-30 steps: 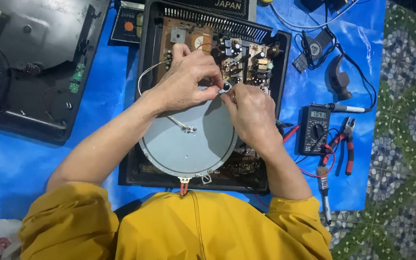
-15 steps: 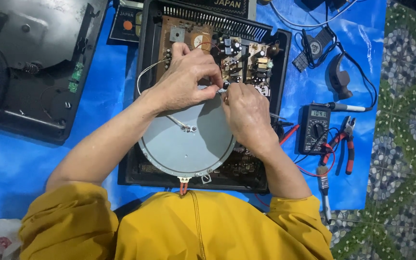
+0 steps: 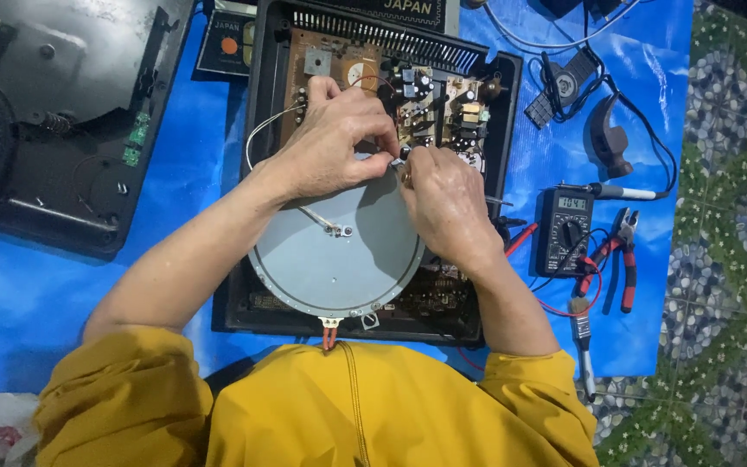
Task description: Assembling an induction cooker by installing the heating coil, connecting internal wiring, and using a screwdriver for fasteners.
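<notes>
Hardly anything moved: both hands, left and right, stayed pinched on a small part at the disc's top edge, fastening it, needing steady fingertip turning next.

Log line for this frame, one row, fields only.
left hand: pinching small part at disc top edge | right hand: fingertips meet left's there | disc: flat on open casing | meter, pliers: untouched, right

Blue plastic sheet covering a patterned green-and-grey tiled floor, evenly lit, right of the fingers.
</notes>
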